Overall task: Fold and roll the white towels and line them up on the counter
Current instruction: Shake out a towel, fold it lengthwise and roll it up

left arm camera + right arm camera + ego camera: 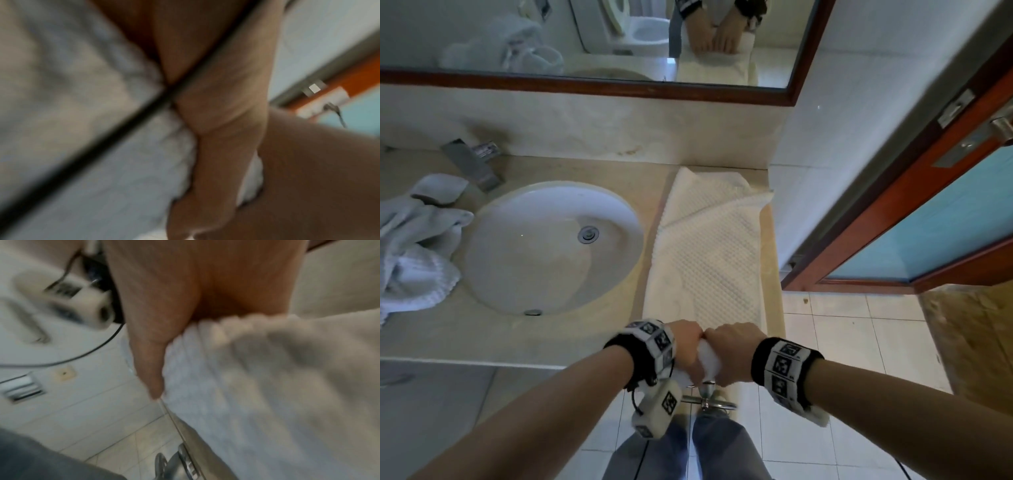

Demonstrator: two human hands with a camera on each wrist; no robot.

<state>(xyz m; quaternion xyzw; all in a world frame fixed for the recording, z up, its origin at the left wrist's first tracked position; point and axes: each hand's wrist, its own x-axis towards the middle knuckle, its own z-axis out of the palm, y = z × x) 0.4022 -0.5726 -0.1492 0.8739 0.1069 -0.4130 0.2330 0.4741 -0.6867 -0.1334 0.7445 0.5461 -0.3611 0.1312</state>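
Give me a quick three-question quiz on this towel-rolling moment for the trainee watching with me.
1. True or false: the folded towel lies on the counter to the right of the sink.
2. What do the left hand and right hand grip?
A. the faucet
B. the near end of the folded towel
C. the door handle
3. Fill in: the unfolded towels sit in a heap on the ______ side of the sink.

Key:
1. True.
2. B; both hands curl round the near end at the counter's front edge, side by side, starting the roll.
3. Left.
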